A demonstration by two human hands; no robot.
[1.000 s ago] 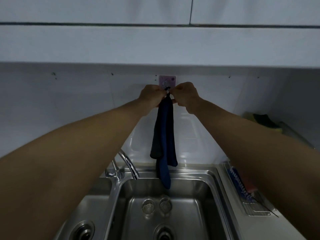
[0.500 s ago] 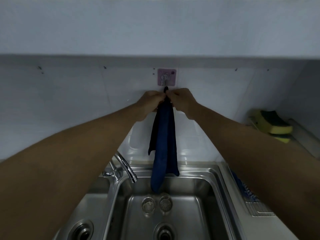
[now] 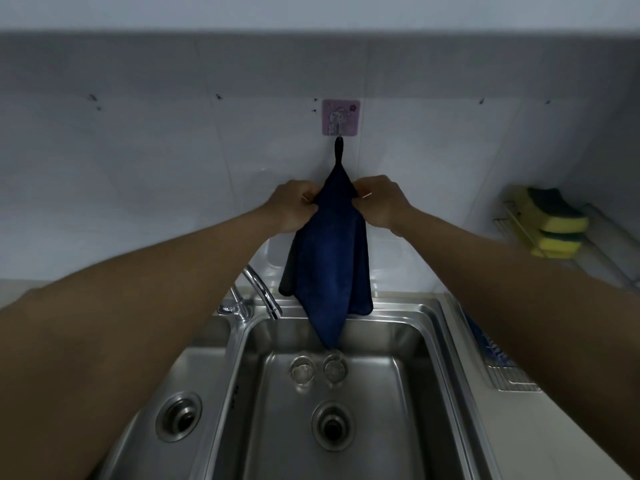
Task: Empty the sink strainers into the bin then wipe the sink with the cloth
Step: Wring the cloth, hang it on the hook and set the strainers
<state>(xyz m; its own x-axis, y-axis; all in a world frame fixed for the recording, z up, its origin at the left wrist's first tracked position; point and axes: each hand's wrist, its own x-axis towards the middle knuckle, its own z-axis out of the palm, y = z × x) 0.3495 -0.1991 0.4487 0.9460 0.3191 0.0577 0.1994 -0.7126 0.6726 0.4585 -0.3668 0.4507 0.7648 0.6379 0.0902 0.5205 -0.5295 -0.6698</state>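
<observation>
A dark blue cloth (image 3: 329, 268) hangs by its loop from a pink wall hook (image 3: 340, 117) above the steel double sink (image 3: 429, 327). My left hand (image 3: 294, 209) pinches the cloth's upper left edge. My right hand (image 3: 381, 202) pinches its upper right edge. The cloth's tip dangles over the right basin. A drain strainer (image 3: 332, 424) sits in the right basin's floor, and another strainer (image 3: 178, 415) in the left basin.
A chrome tap (image 3: 259, 292) stands between the basins. Two upturned glasses (image 3: 318, 370) rest in the right basin. Yellow sponges (image 3: 550, 223) lie on a wire rack at the right wall. A wire tray (image 3: 502, 368) sits on the right counter.
Both hands slid down from the loop at the hook to the cloth's upper edges and spread it a little. The loop stays on the hook. The view tilted down.
</observation>
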